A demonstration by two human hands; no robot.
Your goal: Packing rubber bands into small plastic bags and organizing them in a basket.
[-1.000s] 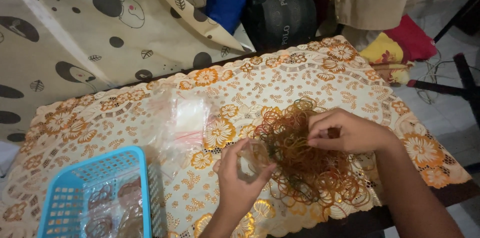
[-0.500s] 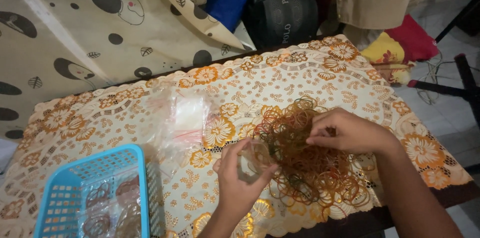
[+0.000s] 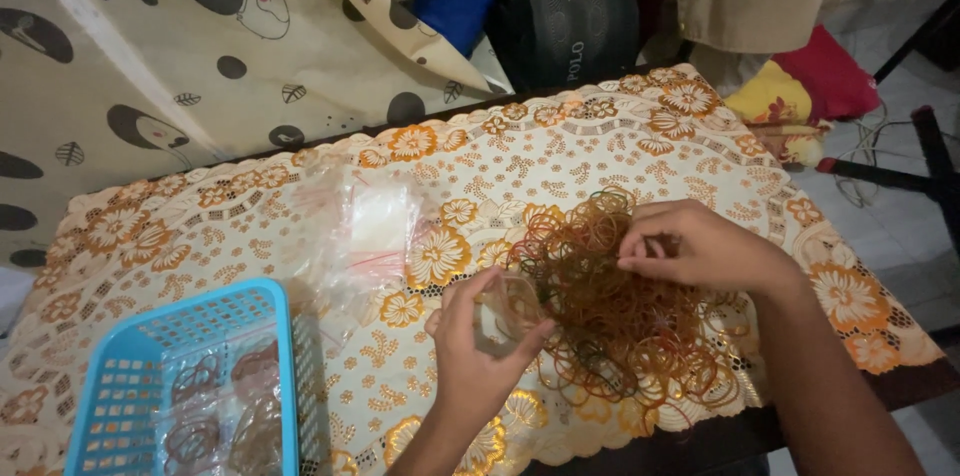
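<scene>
A loose heap of brown rubber bands (image 3: 620, 311) lies on the floral tablecloth (image 3: 560, 151). My left hand (image 3: 478, 346) holds a small clear plastic bag (image 3: 508, 304) open at the heap's left edge. My right hand (image 3: 700, 248) rests on top of the heap, its fingertips pinching a few rubber bands near the upper middle.
A pile of empty clear plastic bags (image 3: 365, 226) lies left of the heap. A blue plastic basket (image 3: 180, 386) with filled bags of rubber bands stands at the front left. Behind the table are a patterned cloth (image 3: 150, 46), a black bag (image 3: 565, 11) and a yellow and red cloth (image 3: 800, 86).
The view has shifted slightly. My right hand's fingers have drawn together on bands at the top of the heap, while my left hand keeps the small bag in place.
</scene>
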